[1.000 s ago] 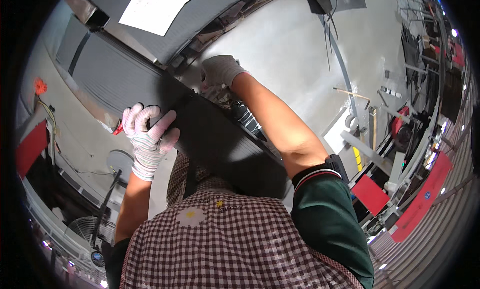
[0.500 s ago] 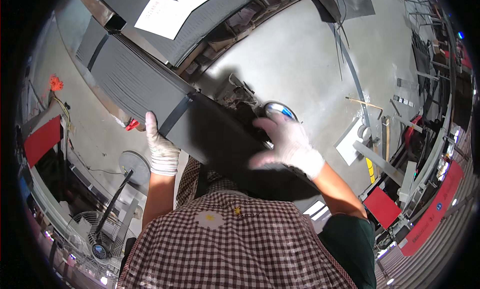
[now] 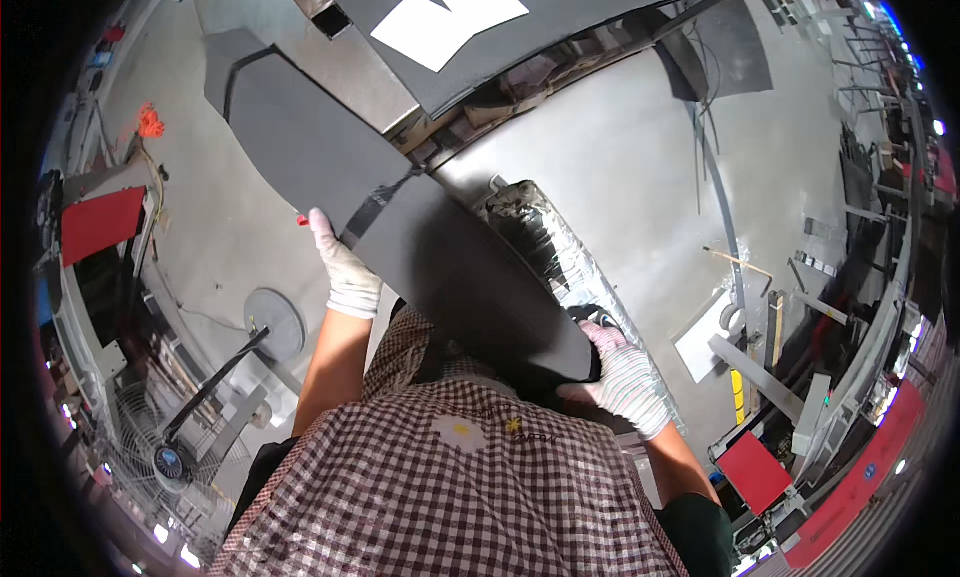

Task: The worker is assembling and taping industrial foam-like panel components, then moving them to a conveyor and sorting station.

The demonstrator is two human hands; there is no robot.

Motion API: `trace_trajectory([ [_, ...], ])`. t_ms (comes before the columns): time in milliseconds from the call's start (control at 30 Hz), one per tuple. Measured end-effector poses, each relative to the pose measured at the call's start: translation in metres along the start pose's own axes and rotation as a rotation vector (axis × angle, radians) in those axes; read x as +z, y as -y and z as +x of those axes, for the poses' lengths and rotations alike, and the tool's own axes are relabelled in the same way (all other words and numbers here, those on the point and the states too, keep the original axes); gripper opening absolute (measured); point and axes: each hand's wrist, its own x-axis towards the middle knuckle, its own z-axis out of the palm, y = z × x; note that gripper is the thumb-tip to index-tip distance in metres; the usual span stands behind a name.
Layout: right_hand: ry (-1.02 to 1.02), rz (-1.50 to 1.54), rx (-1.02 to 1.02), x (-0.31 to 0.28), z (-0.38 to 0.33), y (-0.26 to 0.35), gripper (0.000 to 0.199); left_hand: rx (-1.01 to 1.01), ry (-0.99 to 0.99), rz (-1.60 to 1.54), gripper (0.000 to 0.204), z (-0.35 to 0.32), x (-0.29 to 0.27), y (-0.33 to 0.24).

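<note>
pale grey smooth floor (image 3: 630,187), spreading around the work on both sides.
broad dark grey flat surface (image 3: 610,12), at the top of the view, bearing white paper sheets.
long dark grey flat bundle (image 3: 460,262), slanting from upper left to lower right, near end just ahead of the apron, between both hands; upper half lit, lower half in heavy shadow; support underneath hidden.
brown-and-white checked cloth apron (image 3: 430,507), with white flower patch, along the lower edge.
long bundle in shiny clear film (image 3: 580,267), beside the grey one, on its right.
round wire-caged floor fan (image 3: 165,467), lower left, well apart.
red rectangular panel (image 3: 105,225), far left.
white paper sheets (image 3: 440,27), with jagged outline.
flat grey round disc (image 3: 274,324), left of the left forearm.
right hand (image 3: 630,382), in pale striped knit glove; thumb apart from fingers, clasping the near right end of the grey bundle between them.
left hand (image 3: 347,272), in matching glove; thumb straight, laid against the bundle's left edge, near the band; other fingers hidden, cannot tell if spread or pressed together.
black flat band (image 3: 372,209), crossing the grey bundle near mid-length.
small orange tangle (image 3: 150,122), upper left.
</note>
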Motion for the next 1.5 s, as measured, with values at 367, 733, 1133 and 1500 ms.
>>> trace_trajectory([
  [367, -0.255, 0.451, -0.406, -0.063, 0.056, 0.073, 0.050, -0.037, -0.074, 0.497, 0.043, -0.028, 0.021, -0.014],
  [733, 0.346, -0.279, -0.809, -0.059, 0.145, 0.237, 0.067, -0.079, 0.011, 0.399, 0.010, -0.123, 0.018, -0.048],
  [1133, 0.071, -0.112, -0.661, -0.114, 0.183, 0.210, 0.037, -0.009, -0.379, 0.635, 0.006, -0.093, -0.027, -0.059],
  [1500, -0.449, 0.002, -0.688, -0.054, 0.291, 0.100, 0.037, -0.072, 0.178, 0.521, 0.040, 0.027, -0.089, 0.074],
])
